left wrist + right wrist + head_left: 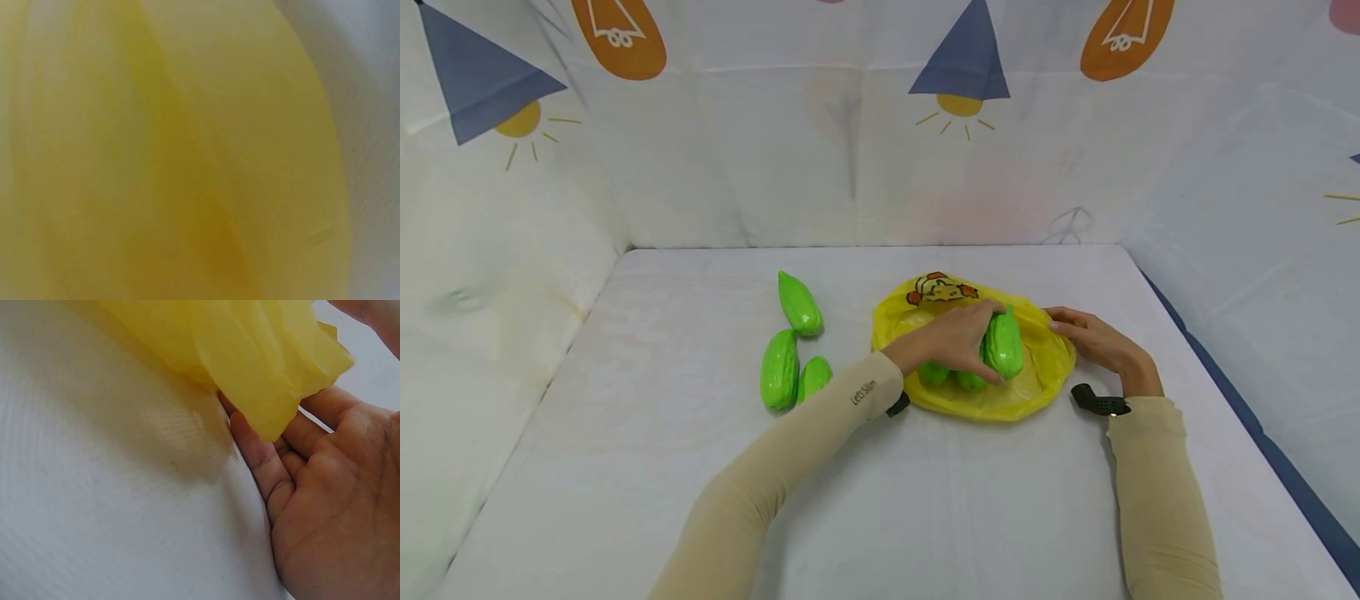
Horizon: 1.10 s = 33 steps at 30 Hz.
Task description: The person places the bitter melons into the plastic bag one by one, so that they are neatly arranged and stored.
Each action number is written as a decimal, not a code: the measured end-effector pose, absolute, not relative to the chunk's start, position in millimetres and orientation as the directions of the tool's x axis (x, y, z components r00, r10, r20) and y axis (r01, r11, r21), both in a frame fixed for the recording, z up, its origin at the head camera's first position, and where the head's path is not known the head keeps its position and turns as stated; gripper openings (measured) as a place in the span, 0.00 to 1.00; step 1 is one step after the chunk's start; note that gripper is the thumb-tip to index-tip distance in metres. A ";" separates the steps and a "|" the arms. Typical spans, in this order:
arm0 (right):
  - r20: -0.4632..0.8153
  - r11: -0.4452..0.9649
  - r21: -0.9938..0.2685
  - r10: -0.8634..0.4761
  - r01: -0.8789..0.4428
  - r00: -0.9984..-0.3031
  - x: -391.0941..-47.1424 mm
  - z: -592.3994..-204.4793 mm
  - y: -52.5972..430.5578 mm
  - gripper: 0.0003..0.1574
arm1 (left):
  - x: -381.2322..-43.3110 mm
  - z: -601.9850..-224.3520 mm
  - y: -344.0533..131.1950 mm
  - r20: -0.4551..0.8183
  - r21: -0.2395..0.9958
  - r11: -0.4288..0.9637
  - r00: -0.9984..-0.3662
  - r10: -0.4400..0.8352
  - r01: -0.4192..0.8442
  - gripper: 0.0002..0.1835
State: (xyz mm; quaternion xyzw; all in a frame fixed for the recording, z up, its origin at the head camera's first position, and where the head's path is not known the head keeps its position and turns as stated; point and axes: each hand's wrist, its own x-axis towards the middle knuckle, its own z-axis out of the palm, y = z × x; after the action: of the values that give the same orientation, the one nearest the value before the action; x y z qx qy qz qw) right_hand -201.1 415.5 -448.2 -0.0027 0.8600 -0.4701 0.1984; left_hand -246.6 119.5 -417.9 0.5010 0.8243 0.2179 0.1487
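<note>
My left hand (958, 333) reaches over the yellow plastic bag (1048, 367) and grips a bright green, ridged bitter melon (1003, 343) between thumb and fingers. Beneath that hand, more bitter melons (934, 373) lie in the bag, partly hidden by it. At the bag's right rim, my right hand (1097, 342) holds the edge between thumb and fingers. The right wrist view has the bag's loose edge (269, 394) draped over the fingers of that hand, low by the cloth. Blurred yellow plastic (250, 156) fills most of the left wrist view.
Left of the bag lie three more bitter melons: one at the back (800, 304), one nearer (780, 371), and one (815, 377) partly behind my left forearm. A white cloth (985, 517) covers the table. White printed fabric (775, 167) hangs behind and at both sides.
</note>
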 end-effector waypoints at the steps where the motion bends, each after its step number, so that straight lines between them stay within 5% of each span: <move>1: -0.338 0.559 -0.809 -0.190 0.182 -0.922 -201.3 -448.7 415.7 0.40 | -246.5 -418.6 120.3 -0.024 0.497 0.404 -0.453 0.891 0.768 0.57; 33: -0.346 0.551 -0.811 -0.183 0.196 -0.920 -203.9 -450.0 415.4 0.41 | -230.6 -431.9 130.6 -0.147 0.218 0.533 -0.512 0.846 0.818 0.59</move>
State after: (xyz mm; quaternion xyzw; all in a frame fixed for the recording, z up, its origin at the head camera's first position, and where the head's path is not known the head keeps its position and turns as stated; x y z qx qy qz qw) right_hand -203.9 415.4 -450.0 0.0036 0.8576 -0.4739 0.1998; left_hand -230.6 130.6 -431.9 0.4795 0.8675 0.0602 0.1179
